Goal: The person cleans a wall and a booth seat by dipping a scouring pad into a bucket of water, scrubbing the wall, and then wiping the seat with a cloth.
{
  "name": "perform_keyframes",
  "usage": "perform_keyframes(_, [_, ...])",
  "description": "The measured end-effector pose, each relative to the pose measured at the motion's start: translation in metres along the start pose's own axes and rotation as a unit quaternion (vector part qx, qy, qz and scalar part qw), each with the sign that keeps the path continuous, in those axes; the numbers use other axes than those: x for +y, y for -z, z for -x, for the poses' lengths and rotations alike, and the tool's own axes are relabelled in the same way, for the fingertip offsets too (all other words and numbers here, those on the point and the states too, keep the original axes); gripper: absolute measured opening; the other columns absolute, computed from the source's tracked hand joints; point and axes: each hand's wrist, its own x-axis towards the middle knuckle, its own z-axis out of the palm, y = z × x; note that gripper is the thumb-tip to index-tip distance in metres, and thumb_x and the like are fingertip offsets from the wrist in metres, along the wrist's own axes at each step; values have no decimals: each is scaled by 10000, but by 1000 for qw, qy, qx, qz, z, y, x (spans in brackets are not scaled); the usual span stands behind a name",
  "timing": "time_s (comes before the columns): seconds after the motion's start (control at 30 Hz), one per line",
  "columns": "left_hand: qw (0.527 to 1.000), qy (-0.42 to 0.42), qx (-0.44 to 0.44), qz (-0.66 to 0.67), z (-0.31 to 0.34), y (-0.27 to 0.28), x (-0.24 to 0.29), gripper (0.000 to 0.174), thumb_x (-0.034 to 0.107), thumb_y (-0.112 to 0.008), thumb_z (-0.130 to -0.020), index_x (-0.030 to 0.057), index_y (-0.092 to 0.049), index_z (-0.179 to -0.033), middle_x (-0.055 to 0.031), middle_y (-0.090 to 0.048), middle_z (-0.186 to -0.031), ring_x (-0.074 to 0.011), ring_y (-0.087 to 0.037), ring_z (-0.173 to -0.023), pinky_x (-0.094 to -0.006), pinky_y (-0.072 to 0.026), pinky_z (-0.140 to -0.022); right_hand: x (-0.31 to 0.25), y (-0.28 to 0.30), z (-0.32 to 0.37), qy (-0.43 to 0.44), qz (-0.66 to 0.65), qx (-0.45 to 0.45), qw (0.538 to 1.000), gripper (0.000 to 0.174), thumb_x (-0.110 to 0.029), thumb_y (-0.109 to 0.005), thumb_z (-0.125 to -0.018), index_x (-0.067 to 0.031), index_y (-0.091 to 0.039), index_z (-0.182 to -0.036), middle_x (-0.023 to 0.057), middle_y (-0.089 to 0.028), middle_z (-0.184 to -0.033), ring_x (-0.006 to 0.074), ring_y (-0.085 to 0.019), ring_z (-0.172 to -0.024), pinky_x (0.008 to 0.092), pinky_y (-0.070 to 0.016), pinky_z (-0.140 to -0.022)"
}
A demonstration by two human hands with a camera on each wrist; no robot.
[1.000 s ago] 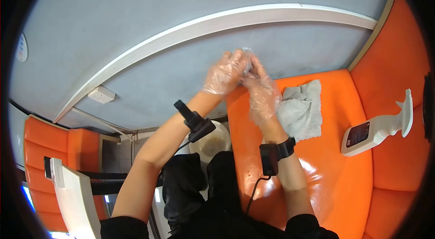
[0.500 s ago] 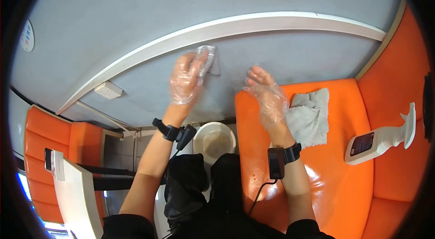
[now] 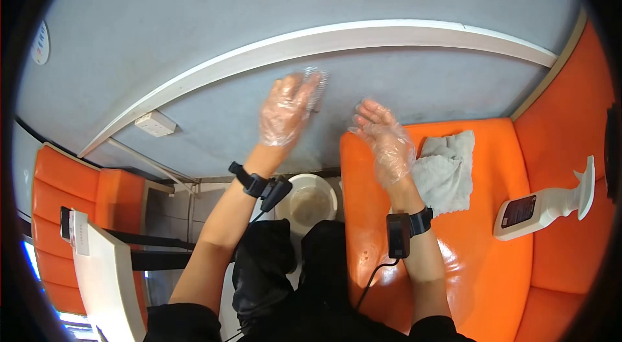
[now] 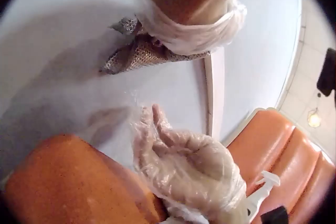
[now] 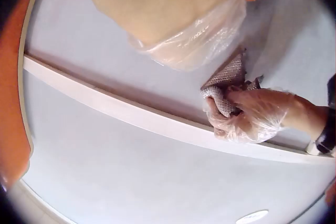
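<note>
My left hand [image 3: 283, 112], in a clear plastic glove, grips a folded grey cloth with a mesh-like pattern [image 3: 315, 88] close to the grey wall, just below the white rail. In the right wrist view the cloth [image 5: 230, 74] is bunched between thumb and fingers, one pointed corner sticking out. To the right, my gloved right hand [image 3: 389, 144] is held over the edge of the orange seat, holding nothing. The left wrist view shows this right hand [image 4: 191, 169] with its palm turned up and fingers loosely bent.
A light grey towel [image 3: 447, 173] lies crumpled on the orange seat [image 3: 479, 264]. Right of it is a white spray bottle [image 3: 541, 209]. A pale bucket [image 3: 311, 203] stands on the floor below. A white socket box [image 3: 155, 124] juts from the wall, and a white table [image 3: 107, 271] stands at left.
A second ago both hands were together at the wall. They have since parted: the left went leftward with the cloth, while the right stayed near the seat edge.
</note>
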Motion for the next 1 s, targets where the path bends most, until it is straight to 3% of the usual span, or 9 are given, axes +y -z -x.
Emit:
perform_keyframes(0.23, [998,13,-21,54,11,3,-7,590,-12,-669,-667,192,-614,-1218,-107,-582,-1077,-301,-598,-894,-373,-549,-684,-5,0,3,-11,17,3,1000,417,-33,-504,-898,-5,-507,-1314,127,-527,-1313,217,-536,-1160,347,-462,-991])
perform_keyframes(0.3, [996,44,-34,72,23,9,-5,575,-48,-664,-680,185,-624,-1204,-115,-577,-1074,-310,-600,-912,-385,-541,-710,-3,-5,7,9,65,-40,997,459,-159,-566,-945,-20,-470,-1371,133,-512,-1337,221,-520,-1189,357,-461,-995])
perform_keyframes(0.4, [925,262,-41,272,23,21,31,453,-76,-652,-746,124,-628,-1152,-101,-579,-1015,-276,-568,-940,-355,-481,-825,10,-22,14,-34,79,-79,993,607,-312,-591,-962,-33,-368,-1453,144,-487,-1376,230,-500,-1224,370,-448,-1011])
perform_keyframes(0.47, [899,291,-29,325,28,16,53,455,-25,-663,-782,119,-586,-1206,-110,-550,-1014,-288,-566,-942,-371,-471,-847,24,-28,12,-36,93,-88,991,704,-381,-577,-965,-46,-268,-1501,147,-472,-1388,248,-497,-1233,378,-433,-1026])
perform_keyframes(0.57, [880,304,-46,362,37,9,83,528,62,-685,-795,66,-501,-1291,-170,-556,-1154,-339,-551,-1066,-395,-446,-936,22,-27,19,59,369,-39,927,743,-489,-518,-958,-101,-223,-1519,170,-647,-1099,241,-609,-961,324,-461,-857])
perform_keyframes(0.63, [855,332,-82,390,43,10,94,611,118,-697,-803,42,-440,-1352,-235,-503,-1333,-388,-477,-1246,-403,-401,-1030,14,-34,25,64,373,-2,926,716,-475,-523,-958,-112,-251,-1512,166,-644,-1101,238,-607,-967,326,-463,-860])
perform_keyframes(0.77, [910,272,-112,292,39,23,85,556,119,-669,-807,41,-467,-1320,-180,-511,-1342,-395,-513,-1199,-448,-418,-1012,-1,-41,29,60,386,75,917,625,-442,-534,-964,-117,-359,-1467,162,-632,-1119,241,-593,-1004,333,-463,-874])
perform_keyframes(0.87, [911,176,-92,361,44,25,79,557,119,-668,-802,68,-483,-1325,-154,-506,-1359,-386,-499,-1223,-492,-410,-1015,-17,-25,20,168,258,108,945,589,-430,-581,-934,-70,-453,-1382,165,-633,-1128,254,-581,-1035,365,-453,-908])
perform_keyframes(1.0, [806,263,-101,521,65,8,89,341,104,-634,-878,86,-573,-1212,-80,-576,-1247,-238,-575,-1104,-366,-500,-887,-97,18,21,134,600,264,743,648,-493,-595,-897,-7,-506,-1316,189,-633,-1155,279,-592,-1053,372,-445,-920])
